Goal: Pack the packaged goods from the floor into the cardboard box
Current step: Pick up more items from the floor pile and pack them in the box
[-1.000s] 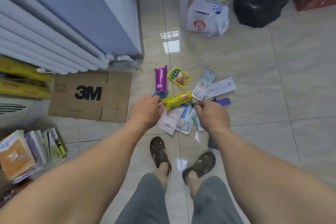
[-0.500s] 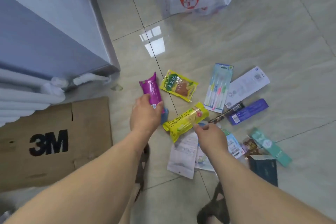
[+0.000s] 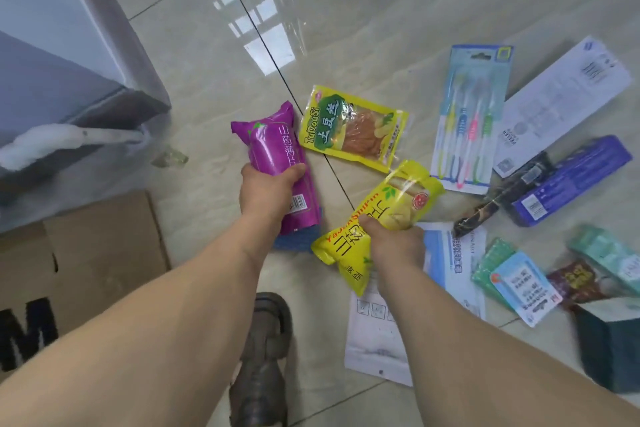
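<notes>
My left hand [image 3: 266, 192] grips a purple snack packet [image 3: 273, 149] around its middle. My right hand [image 3: 391, 241] holds a yellow snack packet [image 3: 384, 215], tilted over the floor. A blue item [image 3: 294, 241] lies under the purple packet. Between and beyond the hands lies a yellow-green pouch [image 3: 353, 128]. A flattened cardboard box [image 3: 100, 260] with black letters lies on the floor at the left. Further right lie a toothbrush pack [image 3: 467, 118], a white flat package [image 3: 561, 104] and a blue box [image 3: 571, 180].
White leaflets [image 3: 377, 333], green and teal packs [image 3: 512, 274], a dark red sachet [image 3: 575, 281] and a dark box [image 3: 609, 347] lie at the right. A grey cabinet base [image 3: 86, 94] stands at the left. My sandalled foot [image 3: 263, 357] is between my arms.
The camera has dropped closer to the floor. Both hands have closed on their packets: the left around the purple one, the right around the yellow one, which now tilts up.
</notes>
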